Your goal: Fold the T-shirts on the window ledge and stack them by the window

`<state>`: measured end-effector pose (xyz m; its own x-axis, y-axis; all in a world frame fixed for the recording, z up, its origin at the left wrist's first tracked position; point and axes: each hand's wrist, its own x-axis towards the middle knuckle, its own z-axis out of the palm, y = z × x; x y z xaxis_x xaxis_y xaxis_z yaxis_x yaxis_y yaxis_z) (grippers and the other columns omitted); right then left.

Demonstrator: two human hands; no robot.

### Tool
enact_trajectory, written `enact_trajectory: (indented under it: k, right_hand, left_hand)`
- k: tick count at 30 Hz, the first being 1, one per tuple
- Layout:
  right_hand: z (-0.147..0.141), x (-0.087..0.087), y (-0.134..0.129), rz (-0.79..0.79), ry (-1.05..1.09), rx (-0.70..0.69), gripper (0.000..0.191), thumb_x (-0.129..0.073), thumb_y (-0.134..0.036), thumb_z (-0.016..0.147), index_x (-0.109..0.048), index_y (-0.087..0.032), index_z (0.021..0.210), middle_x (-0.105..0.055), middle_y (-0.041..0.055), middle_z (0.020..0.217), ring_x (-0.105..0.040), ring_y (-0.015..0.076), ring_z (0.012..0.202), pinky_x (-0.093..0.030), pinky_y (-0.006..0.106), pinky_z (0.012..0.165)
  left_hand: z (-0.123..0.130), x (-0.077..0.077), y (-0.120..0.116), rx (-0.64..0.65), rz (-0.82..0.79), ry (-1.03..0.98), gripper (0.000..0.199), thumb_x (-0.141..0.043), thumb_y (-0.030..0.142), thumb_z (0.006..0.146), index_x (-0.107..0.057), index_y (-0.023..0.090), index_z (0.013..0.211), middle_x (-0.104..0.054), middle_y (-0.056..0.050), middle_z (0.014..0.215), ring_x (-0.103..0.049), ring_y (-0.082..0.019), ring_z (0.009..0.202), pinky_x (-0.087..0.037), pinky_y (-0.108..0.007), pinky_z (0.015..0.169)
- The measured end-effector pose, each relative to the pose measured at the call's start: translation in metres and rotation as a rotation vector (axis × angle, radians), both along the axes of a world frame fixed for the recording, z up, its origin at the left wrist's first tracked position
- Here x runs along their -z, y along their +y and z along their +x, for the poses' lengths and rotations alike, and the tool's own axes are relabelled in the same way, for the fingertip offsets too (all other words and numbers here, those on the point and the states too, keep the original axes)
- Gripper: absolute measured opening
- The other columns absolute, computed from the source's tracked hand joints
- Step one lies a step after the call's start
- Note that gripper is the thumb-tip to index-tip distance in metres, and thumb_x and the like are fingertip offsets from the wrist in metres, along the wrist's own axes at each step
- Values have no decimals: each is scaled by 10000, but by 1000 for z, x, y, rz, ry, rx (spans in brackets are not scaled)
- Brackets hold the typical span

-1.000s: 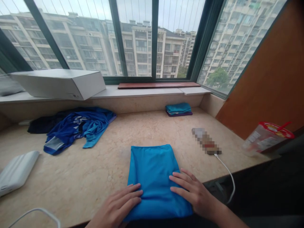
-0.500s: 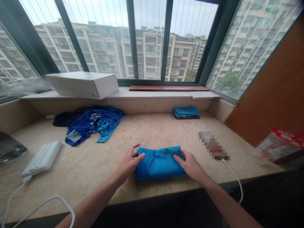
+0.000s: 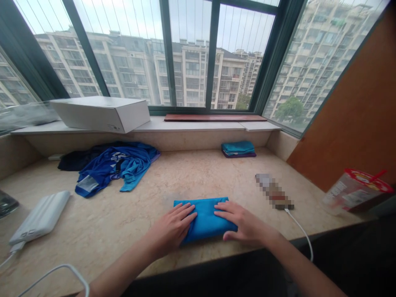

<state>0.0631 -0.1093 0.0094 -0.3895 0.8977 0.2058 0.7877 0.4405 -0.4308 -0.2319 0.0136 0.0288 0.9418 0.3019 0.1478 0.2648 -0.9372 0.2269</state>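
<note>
A folded bright blue cloth [image 3: 208,218] lies flat near the front edge of the stone counter [image 3: 198,173]. Across its left end rests my left hand [image 3: 175,227], palm down with the fingers extended. My right hand [image 3: 243,222] lies on the cloth's right end, its fingers spread and its thumb by the near edge. Toward the back right sits a small folded stack of teal and purple cloth [image 3: 238,149]. A loose heap of blue and dark clothing [image 3: 114,165] is at the back left.
On the left is a white power bank [image 3: 41,216] with a cable. A pixelated phone-like item [image 3: 274,192] with a white cable and a plastic cup [image 3: 355,192] are on the right. A white box [image 3: 102,113] sits on the window ledge.
Both hands have gone from gripping the cloth's sides to lying flat on top of it. The cloth looks flatter. The whole view has shifted slightly.
</note>
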Motion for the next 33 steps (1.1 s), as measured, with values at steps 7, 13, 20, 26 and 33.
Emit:
enact_trajectory:
  k: [7,13,20,26,33]
  right_hand:
    - [22,-3,0,-90,81,-27,672,-802,-361,838,-559,-240,1453,-544,124,1525,-511,287,1401,-338,491,1219]
    - [18,9,28,-48,405,166,245,-720,-326,873,-712,-198,1082,-742,74,1058,-658,236,993,-522,391,925]
    - [-2,-12,72,-384,1292,528,405,-686,-591,873,-656,-189,832,-642,-18,696,-598,160,638,-522,286,645]
    - [13,-23,88,-720,1725,368,731,-422,-807,925,-730,-158,1056,-778,92,953,-730,231,875,-585,356,831]
    - [14,-8,86,-442,1833,286,809,-345,-879,886,-653,-238,1271,-697,97,1315,-644,258,1205,-510,415,1022]
  left_hand:
    - [-25,4,1,-9,-53,24,858,-740,311,806,-387,228,1583,-419,-144,1609,-438,-372,1455,-404,-563,1181]
    - [-23,4,17,-68,-181,-111,642,-679,218,785,-594,265,1420,-647,-93,1423,-614,-319,1291,-476,-471,1116]
    - [30,-29,42,-659,-1053,-577,231,-723,425,785,-700,200,833,-731,-24,773,-694,-236,753,-567,-284,657]
    - [69,-26,43,-904,-1643,-667,338,-716,393,873,-644,158,1104,-772,-82,894,-756,-247,750,-628,-334,677]
    - [76,-1,39,-760,-1596,-824,520,-832,209,789,-612,175,1260,-772,-105,1133,-758,-275,1032,-649,-306,830]
